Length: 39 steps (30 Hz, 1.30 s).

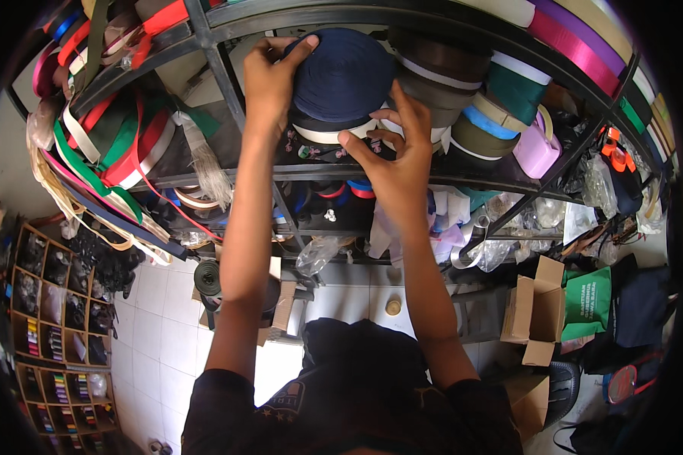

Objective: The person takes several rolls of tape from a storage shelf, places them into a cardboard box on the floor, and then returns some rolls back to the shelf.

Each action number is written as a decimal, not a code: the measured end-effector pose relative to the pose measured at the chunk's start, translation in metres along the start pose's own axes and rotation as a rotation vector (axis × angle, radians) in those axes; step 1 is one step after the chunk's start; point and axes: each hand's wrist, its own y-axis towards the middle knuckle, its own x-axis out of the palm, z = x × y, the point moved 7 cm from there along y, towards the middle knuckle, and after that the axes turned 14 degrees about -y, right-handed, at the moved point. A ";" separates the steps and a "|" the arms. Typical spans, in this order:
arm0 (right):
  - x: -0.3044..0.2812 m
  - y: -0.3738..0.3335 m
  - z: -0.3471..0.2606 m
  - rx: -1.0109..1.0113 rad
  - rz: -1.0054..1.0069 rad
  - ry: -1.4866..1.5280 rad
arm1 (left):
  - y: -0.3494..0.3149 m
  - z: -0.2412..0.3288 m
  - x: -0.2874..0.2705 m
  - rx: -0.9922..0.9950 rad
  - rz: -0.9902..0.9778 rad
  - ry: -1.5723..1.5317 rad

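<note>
- Fingers (pixel 292 53) of left hand (pixel 269 80) curl over large navy-blue webbing roll (pixel 343 74) on dark metal shelf (pixel 402 173).
- We note right hand (pixel 395 163) spread below, apparently touching its underside; roll stands on edge, between both hands.

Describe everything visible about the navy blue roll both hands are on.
The navy blue roll is a thick, tightly wound coil of woven-looking tape, its round face toward the camera. It sits on the dark metal shelf atop a cream-edged roll. The left hand grips its left edge; the right hand touches below it.
</note>
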 end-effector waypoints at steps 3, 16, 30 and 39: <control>0.005 0.004 0.002 0.090 0.173 -0.062 | 0.031 -0.022 0.001 -0.120 -0.113 -0.013; 0.012 0.018 0.012 -0.005 0.439 -0.360 | 0.074 -0.071 0.056 -0.176 -0.449 0.188; 0.033 0.006 0.000 0.109 0.491 -0.406 | 0.112 -0.090 0.050 0.284 -0.576 0.354; 0.009 -0.073 0.013 0.259 0.484 -0.455 | -0.014 0.022 0.042 0.322 -0.391 0.362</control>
